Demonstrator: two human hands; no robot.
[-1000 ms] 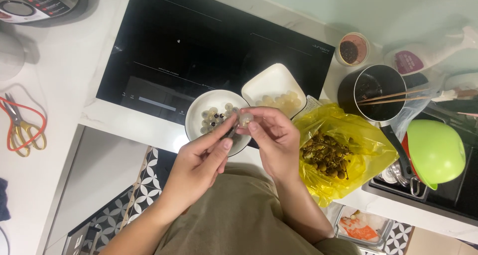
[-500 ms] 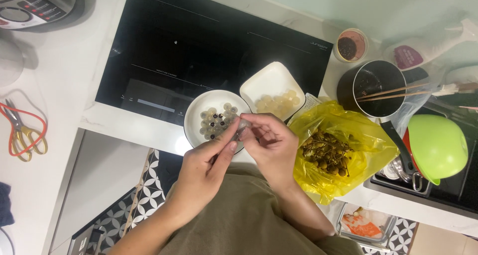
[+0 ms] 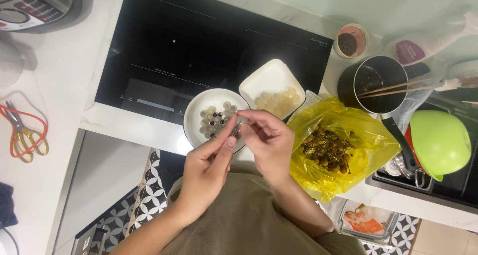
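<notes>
I see a white kitchen counter (image 3: 64,91) with a black cooktop (image 3: 199,51) set in it, from above. Both hands meet just past the front edge of the counter, over the near rim of a round white bowl (image 3: 195,116). The left hand (image 3: 206,173) and the right hand (image 3: 269,140) have their fingertips pinched together on one small pale fruit (image 3: 240,123), with a thin metal tool (image 3: 234,129) at it. The fruit is tiny, roundish and see-through white; the fingers hide most of it. In the bowl lie more peeled fruits, some with dark seeds showing. I think the trick here is to hold the soft fruit lightly, so it does not squash, and keep it over the bowl to catch drips. A square white dish (image 3: 271,81) with more pale fruit sits behind, and a yellow bag (image 3: 363,135) of brown shells sits to the right.
</notes>
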